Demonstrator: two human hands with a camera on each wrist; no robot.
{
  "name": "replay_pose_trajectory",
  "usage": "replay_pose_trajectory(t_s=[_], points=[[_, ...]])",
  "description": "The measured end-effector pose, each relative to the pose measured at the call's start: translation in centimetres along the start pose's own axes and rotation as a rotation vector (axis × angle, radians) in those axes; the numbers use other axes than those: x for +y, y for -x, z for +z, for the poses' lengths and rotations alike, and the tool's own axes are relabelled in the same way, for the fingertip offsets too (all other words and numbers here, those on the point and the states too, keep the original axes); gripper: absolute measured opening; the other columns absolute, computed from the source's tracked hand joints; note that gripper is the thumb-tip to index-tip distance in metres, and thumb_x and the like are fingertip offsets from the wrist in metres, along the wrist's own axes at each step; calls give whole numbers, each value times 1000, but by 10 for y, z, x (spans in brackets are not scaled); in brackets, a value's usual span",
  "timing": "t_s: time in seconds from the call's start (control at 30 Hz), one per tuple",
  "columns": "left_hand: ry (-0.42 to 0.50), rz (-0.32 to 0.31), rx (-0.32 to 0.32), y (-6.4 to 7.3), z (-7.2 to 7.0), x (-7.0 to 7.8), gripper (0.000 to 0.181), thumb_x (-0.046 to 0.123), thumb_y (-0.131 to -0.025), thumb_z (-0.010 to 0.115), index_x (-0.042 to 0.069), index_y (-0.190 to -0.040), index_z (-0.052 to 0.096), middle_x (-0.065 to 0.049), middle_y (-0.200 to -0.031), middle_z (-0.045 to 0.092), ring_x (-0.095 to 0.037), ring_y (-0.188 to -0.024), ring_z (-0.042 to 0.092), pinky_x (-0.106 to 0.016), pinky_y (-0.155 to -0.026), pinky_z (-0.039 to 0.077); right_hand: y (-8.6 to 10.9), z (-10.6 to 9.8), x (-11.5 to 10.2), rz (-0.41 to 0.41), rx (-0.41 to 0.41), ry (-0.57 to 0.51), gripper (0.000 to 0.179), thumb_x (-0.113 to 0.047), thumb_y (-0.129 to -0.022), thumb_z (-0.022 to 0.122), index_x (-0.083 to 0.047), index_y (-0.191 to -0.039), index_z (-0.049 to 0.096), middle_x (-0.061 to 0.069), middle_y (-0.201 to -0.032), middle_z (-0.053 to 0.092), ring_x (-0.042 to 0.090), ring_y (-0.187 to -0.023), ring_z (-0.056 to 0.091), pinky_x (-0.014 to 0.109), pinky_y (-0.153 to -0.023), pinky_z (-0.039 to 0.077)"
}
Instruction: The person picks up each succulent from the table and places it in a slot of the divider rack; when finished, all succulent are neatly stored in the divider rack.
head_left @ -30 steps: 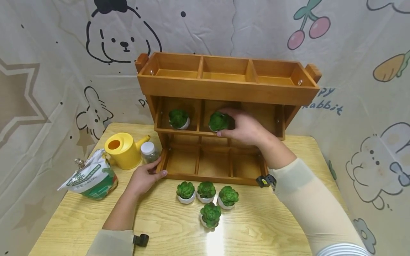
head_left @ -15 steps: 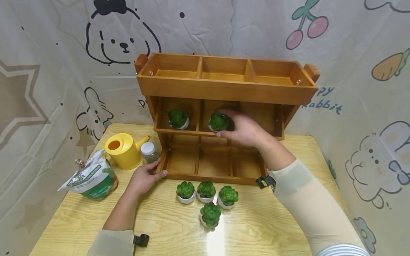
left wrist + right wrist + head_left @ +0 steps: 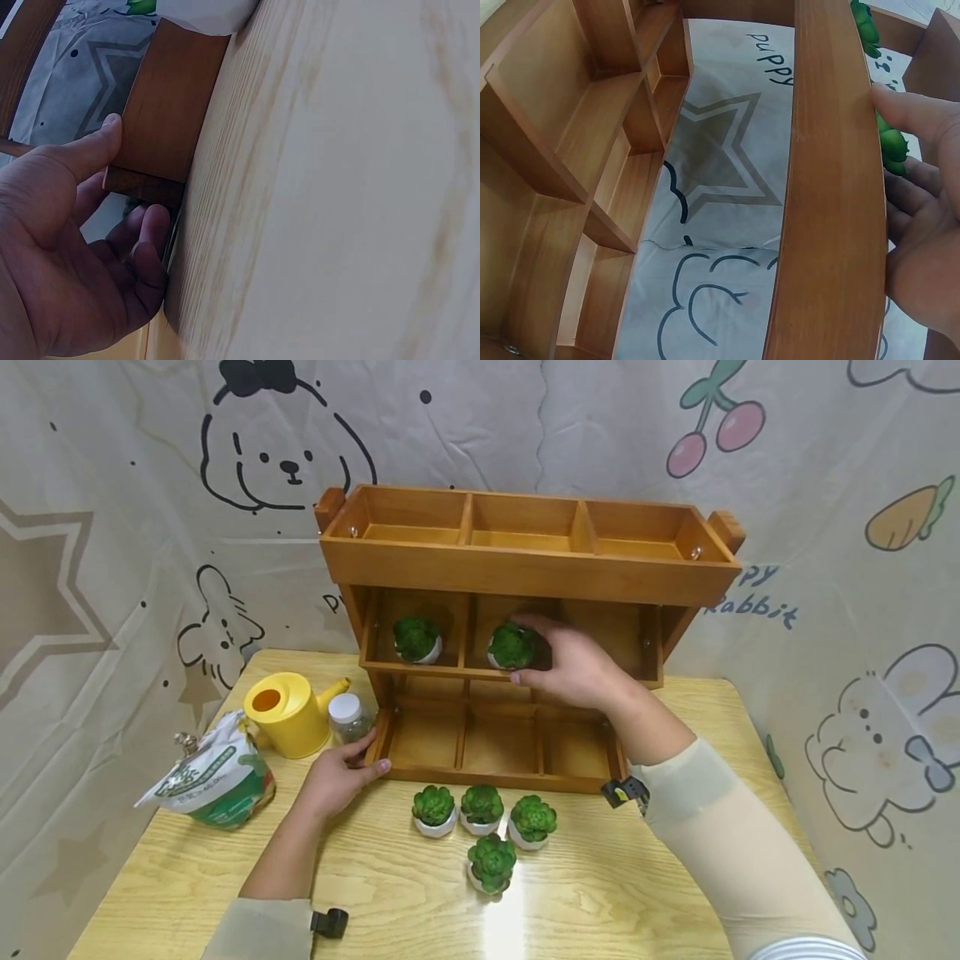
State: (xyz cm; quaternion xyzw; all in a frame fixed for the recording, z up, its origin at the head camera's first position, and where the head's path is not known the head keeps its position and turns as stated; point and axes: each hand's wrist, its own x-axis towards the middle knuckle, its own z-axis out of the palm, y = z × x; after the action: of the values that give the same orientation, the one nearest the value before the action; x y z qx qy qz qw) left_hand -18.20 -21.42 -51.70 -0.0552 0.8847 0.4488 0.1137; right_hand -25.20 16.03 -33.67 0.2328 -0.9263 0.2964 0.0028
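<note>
A three-tier wooden plant stand (image 3: 525,568) with divided trays stands on the table. My right hand (image 3: 573,664) reaches into the middle tray and holds a potted succulent (image 3: 512,646) in its centre compartment, the thumb by the front board. In the right wrist view that front board hides most of the succulent (image 3: 891,142). Another potted succulent (image 3: 417,638) sits in the compartment to its left. With thumb and curled fingers my left hand (image 3: 337,781) grips the bottom tray's left front corner (image 3: 161,127). Several potted succulents (image 3: 482,808) in white pots stand before the stand.
Left of the stand are a yellow watering can (image 3: 292,714), a clear jar with a white lid (image 3: 348,717) and a white-green bag (image 3: 225,777) closed by a clip. A printed curtain (image 3: 480,427) hangs behind and at both sides of the table (image 3: 615,877).
</note>
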Motion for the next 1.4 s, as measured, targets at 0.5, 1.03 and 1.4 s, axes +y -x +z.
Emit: replay_pose_trajectory(t_s=[0.5, 1.03, 1.4], points=[[3, -4, -7, 0, -1, -1, 75, 49, -93, 77, 25, -157, 47, -24, -154, 48, -41, -136, 52, -57, -110, 43, 14, -8, 1, -10, 18, -31, 81, -36, -86, 85, -18, -156, 48, 8, -155, 52, 29, -139, 50, 50, -113, 41], [-13, 30, 21, 0, 0, -1, 76, 49, -92, 78, 23, -156, 49, -22, -143, 60, -32, -121, 60, -50, -99, 50, 38, -13, 6, -47, 45, -63, 78, -32, -89, 83, -14, -156, 46, 6, -154, 53, 30, -140, 50, 52, -114, 39], [-13, 15, 13, 1, 0, -1, 75, 49, -93, 77, 25, -157, 47, -22, -149, 55, -35, -128, 58, -54, -104, 47, 55, -8, 6, -59, 77, -115, 76, -29, -88, 85, -15, -153, 49, 3, -150, 57, 25, -135, 55, 50, -112, 43]])
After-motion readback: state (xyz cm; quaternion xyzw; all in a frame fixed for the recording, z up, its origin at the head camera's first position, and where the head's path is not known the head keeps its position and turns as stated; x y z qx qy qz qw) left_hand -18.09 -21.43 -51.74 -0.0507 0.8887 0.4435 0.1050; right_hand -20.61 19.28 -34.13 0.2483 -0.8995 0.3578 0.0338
